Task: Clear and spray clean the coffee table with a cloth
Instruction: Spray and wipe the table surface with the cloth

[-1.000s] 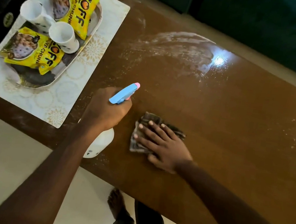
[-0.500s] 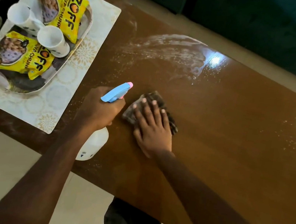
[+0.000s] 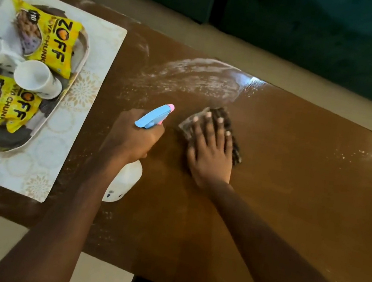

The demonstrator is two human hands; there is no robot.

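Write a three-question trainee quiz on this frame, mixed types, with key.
1. True or false: the right hand presses flat on the cloth.
2. What does the left hand grip? A) a sponge B) the spray bottle C) a brush
3. How many cups are on the tray?
Key: 1 true; 2 B; 3 two.
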